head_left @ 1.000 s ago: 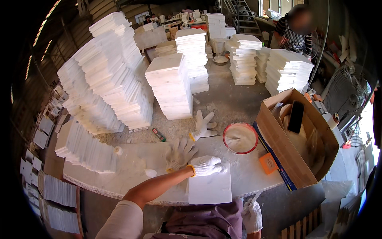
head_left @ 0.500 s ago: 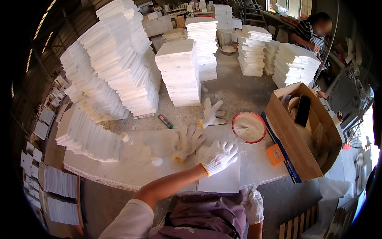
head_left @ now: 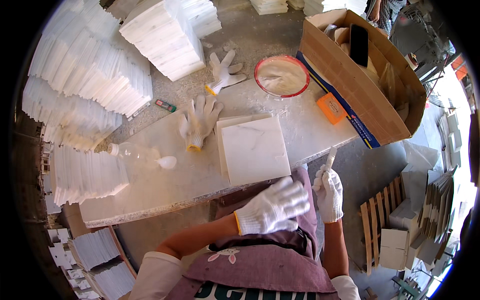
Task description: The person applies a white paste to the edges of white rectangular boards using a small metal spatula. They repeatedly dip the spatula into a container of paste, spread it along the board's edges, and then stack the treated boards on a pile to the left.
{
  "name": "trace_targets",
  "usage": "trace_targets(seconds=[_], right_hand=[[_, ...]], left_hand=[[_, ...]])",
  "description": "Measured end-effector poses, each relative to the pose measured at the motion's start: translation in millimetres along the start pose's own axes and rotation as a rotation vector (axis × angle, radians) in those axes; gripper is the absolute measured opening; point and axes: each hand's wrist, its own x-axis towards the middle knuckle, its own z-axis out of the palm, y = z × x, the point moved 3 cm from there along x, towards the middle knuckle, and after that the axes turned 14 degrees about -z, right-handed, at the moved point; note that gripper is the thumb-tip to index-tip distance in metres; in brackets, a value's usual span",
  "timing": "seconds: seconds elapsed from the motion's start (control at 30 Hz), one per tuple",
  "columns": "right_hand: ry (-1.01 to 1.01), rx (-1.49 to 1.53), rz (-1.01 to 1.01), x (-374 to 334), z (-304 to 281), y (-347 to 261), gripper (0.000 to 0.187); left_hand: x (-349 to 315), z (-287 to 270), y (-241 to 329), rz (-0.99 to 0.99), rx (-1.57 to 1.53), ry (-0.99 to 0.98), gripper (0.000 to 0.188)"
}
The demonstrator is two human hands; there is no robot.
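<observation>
My left hand [head_left: 275,207], in a white knit glove, hovers over my purple apron with its fingers stretched out and nothing in it. At right, my gloved right hand [head_left: 331,195] is closed around a thin pale strip-like tool [head_left: 331,159], its flat end pointing up; its exact kind is unclear. On the bench in front of me lies a square white marble tile [head_left: 256,150] with faint grey veins. It rests partly over a second tile [head_left: 223,155], whose left and far edges show. Neither hand touches the tiles.
Spare white gloves [head_left: 200,120] lie beyond the tiles. A red-rimmed bowl [head_left: 282,95] holds white powder. Beside it are an orange packet [head_left: 331,108] and a cardboard box [head_left: 360,95] with a black phone on it. A clear bottle [head_left: 135,154] and tall tile stacks [head_left: 95,65] stand left.
My left hand has come off the tile and back toward my body. The view has tipped downward, showing the tiles uncovered. My right hand still grips the strip-like tool, now raised upright.
</observation>
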Motion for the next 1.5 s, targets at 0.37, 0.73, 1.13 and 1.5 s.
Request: trace_targets(seconds=[0.37,0.73,1.13,1.5], right_hand=[[-0.219,-0.483,-0.126,54,55,-14,0.026],[-0.478,-0.713,-0.083,94,98,4,0.024],[-0.593,-1.02,-0.319,89,108,-5,0.024],[-0.605,-1.108,-0.456,77,111,-6,0.026]], left_hand=[[1,-68,-35,-0.289,0.294,0.374,0.046],[-21,-36,-55,-0.232,0.399,0.642,0.047],[-22,-34,-60,-0.203,0.4,0.657,0.047],[-23,-32,-60,-0.21,0.418,0.646,0.049]])
